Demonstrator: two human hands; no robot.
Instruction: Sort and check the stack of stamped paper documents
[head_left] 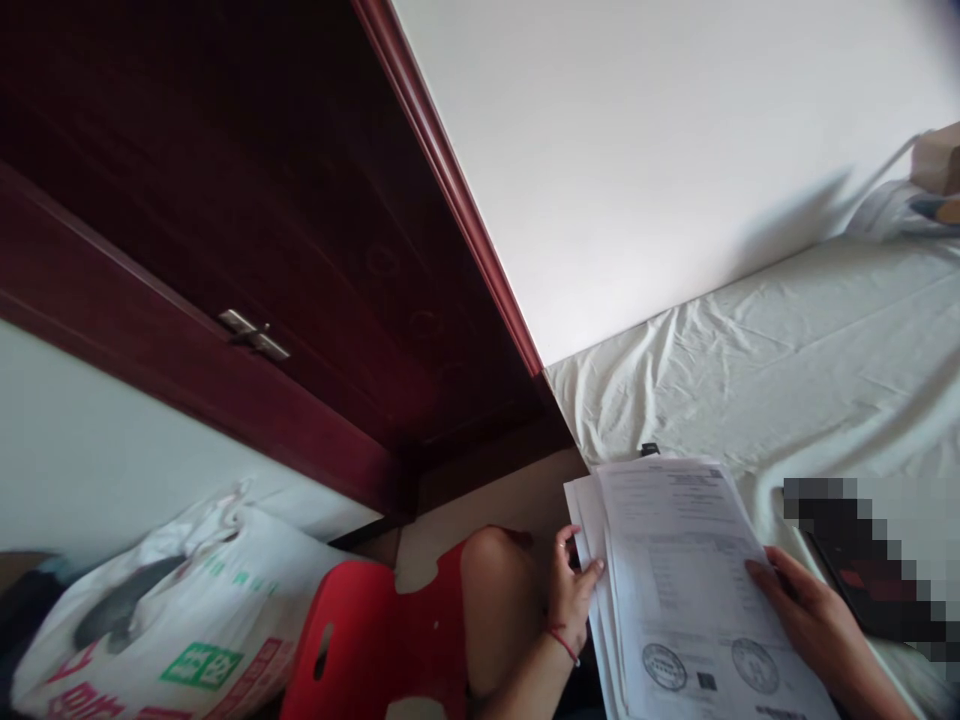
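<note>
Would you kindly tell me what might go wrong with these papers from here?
The papers have staggered edges at the left hand, so a sheet might slip out. The right hand grips the opposite edge, where too firm a pinch could crease them.

1. Papers [667,560]: white, with grey printed lines and two dark-grey round stamps [664,667].
2. Stool [367,620]: bright, plain red.
3. Door [300,200]: dark reddish-brown; its handle [253,334] silvery.
4. Wall [675,150]: plain white.
5. Sheet [810,360]: plain pale grey-green.
6. Bag [262,560]: white, printed with pinkish-red characters and a green block bearing white ones.
7. Bracelet [564,645]: red and white.
8. Box [937,160]: light brown.
</note>
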